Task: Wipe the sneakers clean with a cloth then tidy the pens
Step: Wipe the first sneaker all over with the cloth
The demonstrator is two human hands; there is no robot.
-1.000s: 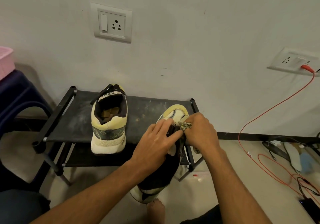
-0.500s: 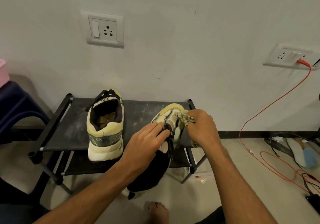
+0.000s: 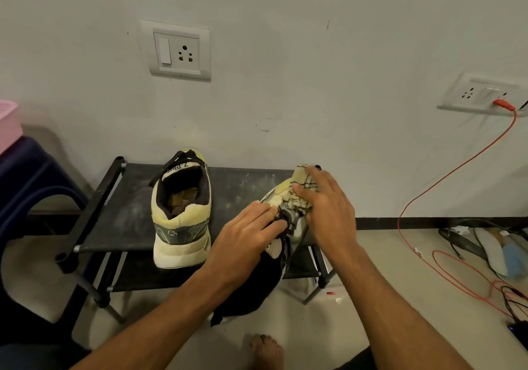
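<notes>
One pale yellow sneaker (image 3: 180, 212) stands heel toward me on the black shoe rack (image 3: 114, 212). The second sneaker (image 3: 278, 198) rests at the rack's right end, its toe on the rack and its dark heel hanging down toward me. My left hand (image 3: 245, 241) holds this shoe near its laces, fingers lying across the top. My right hand (image 3: 328, 207) presses a pale patterned cloth (image 3: 303, 189) onto the shoe's toe, fingers spread over the cloth. No pens are in view.
A blue chair (image 3: 31, 181) with a pink basket (image 3: 8, 124) stands at the left. An orange cable (image 3: 445, 175) runs from the right wall socket (image 3: 480, 92) to the floor, where dark cables and insoles (image 3: 497, 249) lie. My bare foot (image 3: 265, 352) is below.
My right hand slid the cloth from the shoe's lace area up to its toe, and its fingers spread flat. The left hand stayed on the shoe.
</notes>
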